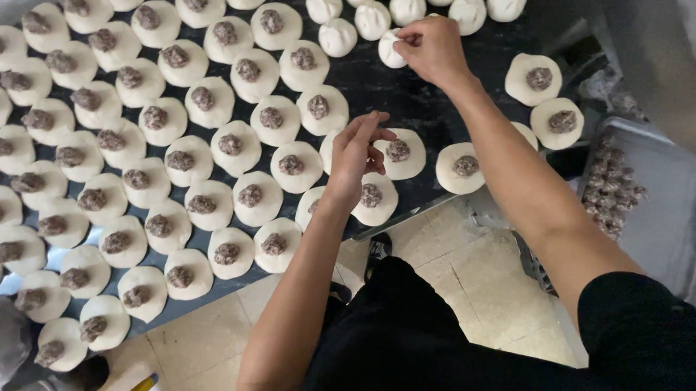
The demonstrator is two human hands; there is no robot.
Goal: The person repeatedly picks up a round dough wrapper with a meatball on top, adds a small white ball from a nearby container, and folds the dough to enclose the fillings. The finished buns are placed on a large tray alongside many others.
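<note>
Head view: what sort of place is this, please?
Probably a bakery or dumpling kitchen: a dark worktable covered with dough rounds topped with filling, closed buns at its far edge, and a metal tray.

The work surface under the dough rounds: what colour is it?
Black, seen between the dough rounds on the work surface in the head view.

Food-prep kitchen — dark worktable [375, 83] crowded with filled dough rounds [249, 197], metal tray [665, 207] alongside.

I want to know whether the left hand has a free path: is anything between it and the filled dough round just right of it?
Nothing visible. The left hand hovers right beside the filled dough round, fingertips almost at its edge, with only dark table surface between them.
</note>
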